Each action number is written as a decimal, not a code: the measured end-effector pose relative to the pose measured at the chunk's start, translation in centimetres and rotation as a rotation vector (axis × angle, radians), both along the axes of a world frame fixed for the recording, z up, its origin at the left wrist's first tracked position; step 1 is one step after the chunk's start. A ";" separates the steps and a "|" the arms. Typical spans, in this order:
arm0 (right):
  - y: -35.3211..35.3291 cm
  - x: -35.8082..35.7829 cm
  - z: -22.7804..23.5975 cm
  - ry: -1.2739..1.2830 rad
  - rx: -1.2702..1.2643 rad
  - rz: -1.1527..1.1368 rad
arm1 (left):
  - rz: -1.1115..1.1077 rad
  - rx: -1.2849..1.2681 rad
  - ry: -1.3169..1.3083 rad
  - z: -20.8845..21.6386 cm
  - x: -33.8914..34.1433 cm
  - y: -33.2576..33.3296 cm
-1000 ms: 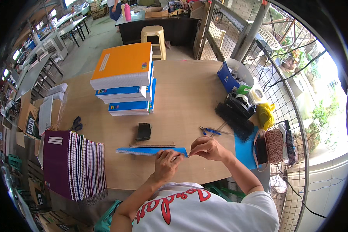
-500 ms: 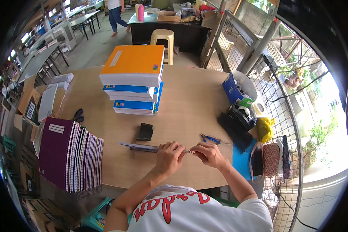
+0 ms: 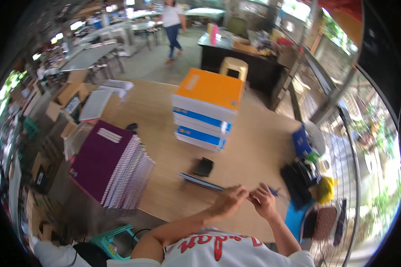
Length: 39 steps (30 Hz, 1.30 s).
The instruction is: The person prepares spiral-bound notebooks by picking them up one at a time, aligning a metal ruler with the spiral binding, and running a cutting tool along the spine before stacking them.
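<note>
A thin notebook (image 3: 201, 182), seen nearly edge-on, runs out leftward from under my left hand (image 3: 229, 201), whose closed fingers grip its right-hand part. My right hand (image 3: 263, 200) is bent into a pinch right beside the left fingertips, at that end of the notebook; motion blur hides what lies between its fingers. Just past the right hand, blue-handled pliers (image 3: 275, 192) show in part on the table. A small black block-like object (image 3: 204, 167) sits beyond the notebook.
A leaning stack of purple spiral notebooks (image 3: 103, 161) stands at the left. Ahead rises a pile of orange and blue books (image 3: 210, 91). Along the right edge are a black tape dispenser (image 3: 305, 171), a yellow bag (image 3: 327, 189) and a patterned pouch (image 3: 329, 222). A person (image 3: 172, 26) walks farther off.
My view has turned left, so the table and hands appear farther right. The hands stay close together at the notebook's end; the right fingers look more raised. The distant person has moved along.
</note>
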State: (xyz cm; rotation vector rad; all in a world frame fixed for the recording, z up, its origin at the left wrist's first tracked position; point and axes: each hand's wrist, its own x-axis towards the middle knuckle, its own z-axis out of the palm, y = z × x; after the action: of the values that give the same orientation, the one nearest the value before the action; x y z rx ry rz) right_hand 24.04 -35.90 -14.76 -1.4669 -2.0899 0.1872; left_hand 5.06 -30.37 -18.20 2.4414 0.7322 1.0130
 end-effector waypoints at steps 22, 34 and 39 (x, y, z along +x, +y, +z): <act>17.2 -2.2 -9.9 -0.092 -0.517 0.352 | -0.084 0.067 0.001 0.0 1.5 0.2; 19.9 -6.2 -16.2 -0.386 -0.413 0.468 | -0.116 0.135 0.018 -2.6 1.3 -1.0; 14.0 3.9 -10.4 0.158 -0.465 0.354 | -0.211 0.139 0.015 -1.2 -0.4 -0.6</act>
State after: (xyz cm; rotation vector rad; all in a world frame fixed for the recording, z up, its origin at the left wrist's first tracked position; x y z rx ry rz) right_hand 27.96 -21.89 -25.19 -1.2537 -2.2510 0.9488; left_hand 4.66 -31.00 -19.38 2.5809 0.4084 0.9933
